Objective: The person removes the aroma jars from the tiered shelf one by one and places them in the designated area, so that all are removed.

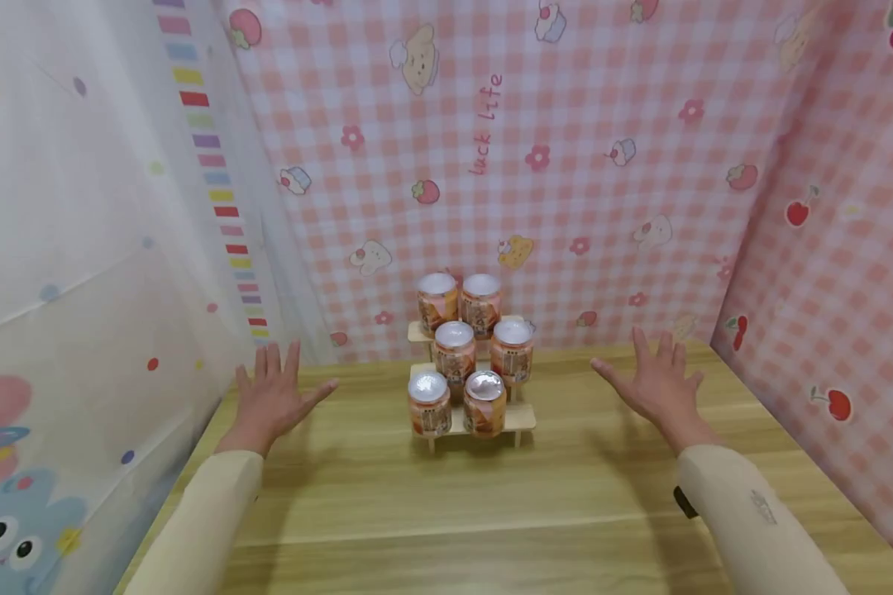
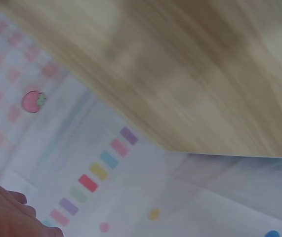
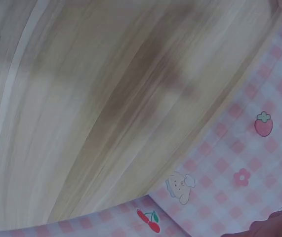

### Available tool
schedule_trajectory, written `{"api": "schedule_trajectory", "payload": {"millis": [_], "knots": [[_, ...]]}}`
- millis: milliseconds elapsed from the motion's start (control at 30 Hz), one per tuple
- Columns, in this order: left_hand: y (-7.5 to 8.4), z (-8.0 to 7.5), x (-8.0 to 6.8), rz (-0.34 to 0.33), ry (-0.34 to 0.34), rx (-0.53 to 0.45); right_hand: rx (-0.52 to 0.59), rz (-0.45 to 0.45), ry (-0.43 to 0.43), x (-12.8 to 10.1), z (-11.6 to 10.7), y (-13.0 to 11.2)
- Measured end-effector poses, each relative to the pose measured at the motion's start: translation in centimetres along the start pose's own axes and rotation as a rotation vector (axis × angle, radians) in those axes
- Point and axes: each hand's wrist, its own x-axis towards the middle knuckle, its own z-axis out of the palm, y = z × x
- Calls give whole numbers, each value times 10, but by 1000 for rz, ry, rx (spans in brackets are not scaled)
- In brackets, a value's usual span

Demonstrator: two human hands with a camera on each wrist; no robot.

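Several cans with orange-brown labels and silvery tops stand in three rows on a small stepped wooden rack. The front row has a left can and a right can; two more stand on the middle step and two on the top. To the left of the rack my left hand is held over the table, fingers spread and straight, holding nothing. My right hand is on the other side, likewise spread and empty. Only a bit of each hand shows in its own wrist view, at a lower corner.
The wood-grain table ends at a pink checked cloth behind the rack. Another checked cloth hangs on the right, and a white patterned curtain on the left. A small black object shows beside the right sleeve.
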Motion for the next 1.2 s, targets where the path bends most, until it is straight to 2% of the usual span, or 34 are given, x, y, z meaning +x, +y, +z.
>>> {"api": "schedule_trajectory", "payload": {"millis": [267,433,600,733,933,1067,1200], "knots": [[15,-16,15,-55,-43,-122,154,37,-86,4,-7,-12],[23,-27,26,-89,-65,-239,329,35,-74,5,-5,-20],[34,-37,34,-109,-99,-357,500,84,-68,2,3,-28],[41,-42,39,-131,-127,-424,557,120,-83,-1,13,-35],[52,-45,46,-118,-99,-565,618,123,-93,-8,32,-41],[61,-50,50,-149,-127,-686,672,154,-85,-12,43,-47],[68,-51,54,-189,-161,-794,740,186,-114,-19,57,-51]]}}
